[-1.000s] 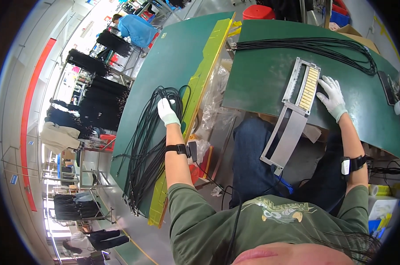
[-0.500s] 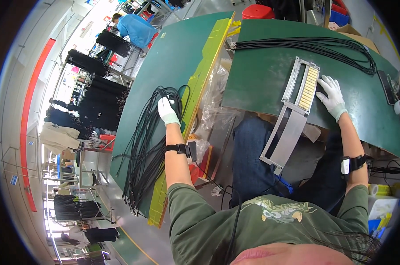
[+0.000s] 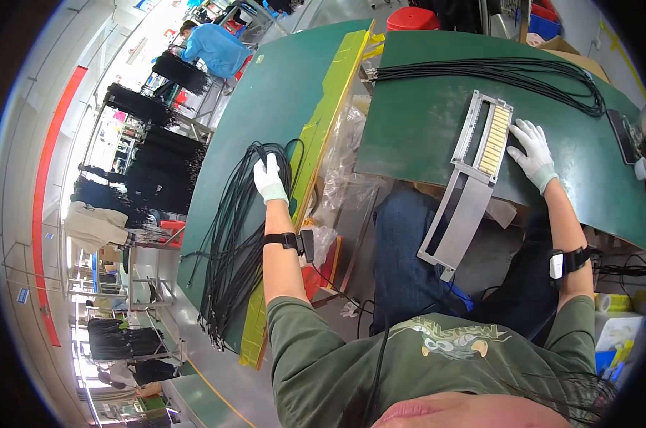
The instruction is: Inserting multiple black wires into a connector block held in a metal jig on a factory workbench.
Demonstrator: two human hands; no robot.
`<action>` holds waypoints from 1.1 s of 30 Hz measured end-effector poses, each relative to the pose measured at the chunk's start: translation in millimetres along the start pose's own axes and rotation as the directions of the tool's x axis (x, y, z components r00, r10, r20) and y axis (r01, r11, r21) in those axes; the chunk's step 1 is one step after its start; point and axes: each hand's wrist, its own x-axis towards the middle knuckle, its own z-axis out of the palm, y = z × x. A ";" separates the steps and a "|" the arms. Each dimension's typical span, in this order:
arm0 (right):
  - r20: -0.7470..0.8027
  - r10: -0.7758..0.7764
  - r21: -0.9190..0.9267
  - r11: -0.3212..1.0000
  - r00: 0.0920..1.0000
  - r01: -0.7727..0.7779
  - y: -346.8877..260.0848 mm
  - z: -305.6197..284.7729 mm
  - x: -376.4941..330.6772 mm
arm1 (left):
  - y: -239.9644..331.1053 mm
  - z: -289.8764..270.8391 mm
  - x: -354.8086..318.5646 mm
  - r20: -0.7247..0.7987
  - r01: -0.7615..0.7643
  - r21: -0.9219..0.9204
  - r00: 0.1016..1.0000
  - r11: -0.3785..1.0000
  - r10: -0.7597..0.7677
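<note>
- At the far left, beyond the green surface's (image 3: pixel 280 93) outer edge, racks of dark hanging cable bundles (image 3: pixel 159 153) stand on the workshop floor.
- A long bundle of thin black cables (image 3: pixel 230 257) lies along the left part of that surface, running from its middle down toward the near left corner.
- The left hand (image 3: pixel 269 180), in a white glove, rests on the top loop of this bundle, fingers curled down over the cables; whether it actually grips them I cannot tell.
- A yellow strip (image 3: pixel 323 121) runs along the right edge of this surface, with clear plastic wrap (image 3: pixel 344 171) hanging beside it.
- On the second green surface (image 3: pixel 423 128) to the right, a grey metal frame holding a row of pale yellow connectors (image 3: pixel 480 150) juts over the near edge.
- The right hand (image 3: pixel 531 150), also white-gloved, lies flat and spread just right of the frame, fingertips touching its connector row, holding nothing.
- Another black cable loop (image 3: pixel 494 71) lies along the far edge.
</note>
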 end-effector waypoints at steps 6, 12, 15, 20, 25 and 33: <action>0.031 0.005 0.023 1.000 1.000 -0.005 -9.2 -2.1 3.9 | -3.1 -19.2 22.6 0.031 0.108 0.463 0.990 0.880 -0.138; 0.027 0.016 0.016 1.000 1.000 -0.016 -1.3 -4.9 -0.4 | 8.5 2.0 13.0 0.057 0.153 0.579 0.972 0.801 -0.227; 0.032 0.018 0.016 1.000 0.999 -0.018 -1.7 -3.6 1.2 | 7.6 -1.1 12.1 0.035 0.201 0.450 0.970 0.870 -0.242; 0.016 -0.020 0.031 0.999 1.000 0.020 -1.7 1.2 4.4 | 4.9 -25.0 19.5 0.021 0.142 0.210 0.989 0.967 -0.150; 0.002 -0.025 0.034 0.999 1.000 0.025 1.5 4.3 2.8 | 32.0 -36.0 4.3 -0.022 0.082 -0.159 0.996 0.984 -0.086; -0.216 0.186 0.732 0.681 0.958 0.033 -1.7 -4.8 12.4 | 156.0 -95.6 -79.5 0.269 0.371 -0.533 0.927 0.760 -0.263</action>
